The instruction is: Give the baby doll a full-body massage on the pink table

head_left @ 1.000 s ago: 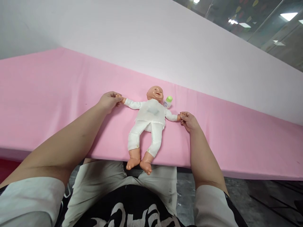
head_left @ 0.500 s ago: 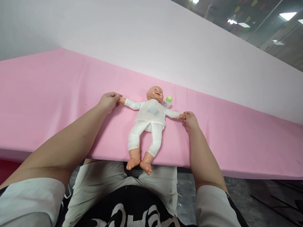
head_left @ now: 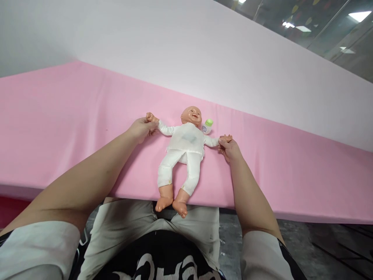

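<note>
A baby doll (head_left: 186, 146) with a white cloth body lies on its back, its bare plastic feet hanging over the near edge of the pink surface. My left hand (head_left: 143, 129) is closed around the doll's wrist on the left, the small plastic hand poking out above my fingers. On the other side, my right hand (head_left: 229, 148) pinches the doll's other wrist, and its little fingers show past mine. Both doll arms are stretched out sideways. A small bottle (head_left: 207, 126) with a green cap lies beside the doll's head and shoulder.
The pink padded surface (head_left: 52, 124) runs across the whole view, with a white wall (head_left: 175, 46) behind it. Glass panels (head_left: 320, 31) reflect ceiling lights at the upper right. My lap (head_left: 125, 221) is against the near edge. Dark metal bars (head_left: 340, 252) stand on the floor at right.
Both my hands have shifted inward, from the doll's hands to its wrists, so the plastic hands now show. The doll's body and the bottle lie as before.
</note>
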Tool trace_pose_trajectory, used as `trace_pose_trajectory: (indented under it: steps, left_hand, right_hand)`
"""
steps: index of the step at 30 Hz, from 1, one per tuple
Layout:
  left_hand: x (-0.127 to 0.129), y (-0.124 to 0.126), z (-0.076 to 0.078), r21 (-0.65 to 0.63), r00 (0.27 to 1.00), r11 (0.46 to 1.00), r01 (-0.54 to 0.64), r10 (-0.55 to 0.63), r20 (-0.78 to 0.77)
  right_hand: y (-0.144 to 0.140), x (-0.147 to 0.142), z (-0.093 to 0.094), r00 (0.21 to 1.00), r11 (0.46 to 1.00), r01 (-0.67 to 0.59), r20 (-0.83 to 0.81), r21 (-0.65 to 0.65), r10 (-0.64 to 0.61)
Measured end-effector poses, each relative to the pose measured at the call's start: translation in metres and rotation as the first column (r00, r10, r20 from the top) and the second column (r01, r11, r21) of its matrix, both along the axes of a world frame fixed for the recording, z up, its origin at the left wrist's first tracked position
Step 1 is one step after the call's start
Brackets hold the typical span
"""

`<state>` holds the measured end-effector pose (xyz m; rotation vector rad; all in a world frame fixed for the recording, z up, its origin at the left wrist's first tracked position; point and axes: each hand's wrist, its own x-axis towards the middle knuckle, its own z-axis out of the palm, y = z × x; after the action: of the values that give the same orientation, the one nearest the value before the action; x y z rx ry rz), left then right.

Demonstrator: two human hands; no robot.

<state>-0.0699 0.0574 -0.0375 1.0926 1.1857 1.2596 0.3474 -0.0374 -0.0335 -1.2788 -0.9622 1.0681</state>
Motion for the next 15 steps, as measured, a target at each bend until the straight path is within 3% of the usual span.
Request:
trace_pose_trajectory:
  steps: [4, 8, 11, 13, 15]
  left_hand:
    - [0.003, -0.004, 0.006, 0.033, 1.0, 0.999, -0.024, 0.025, -0.007]
    - [0.02, -0.026, 0.019, 0.272, 0.982, 0.962, 0.013, 0.039, -0.184]
    - [0.038, -0.049, 0.027, 0.422, 0.91, 0.891, 0.169, 0.024, -0.415]
    - [0.046, -0.06, 0.03, 0.504, 0.804, 0.782, 0.368, 0.004, -0.594]
    - [0.05, -0.066, 0.03, 0.517, 0.678, 0.649, 0.558, 0.003, -0.735]
  right_hand:
    - [0.002, 0.003, 0.002, 0.987, 0.991, 0.13, 0.092, 0.031, -0.133]
    - [-0.006, -0.02, 0.012, 0.904, 0.925, 0.227, 0.287, 0.304, -0.316]
    - [-0.018, -0.052, 0.018, 0.788, 0.892, 0.01, 0.546, 0.452, -0.285]
    - [-0.026, -0.072, 0.018, 0.645, 0.855, -0.276, 0.744, 0.439, -0.174]
    - [-0.031, -0.084, 0.017, 0.464, 0.822, -0.445, 0.877, 0.356, -0.128]
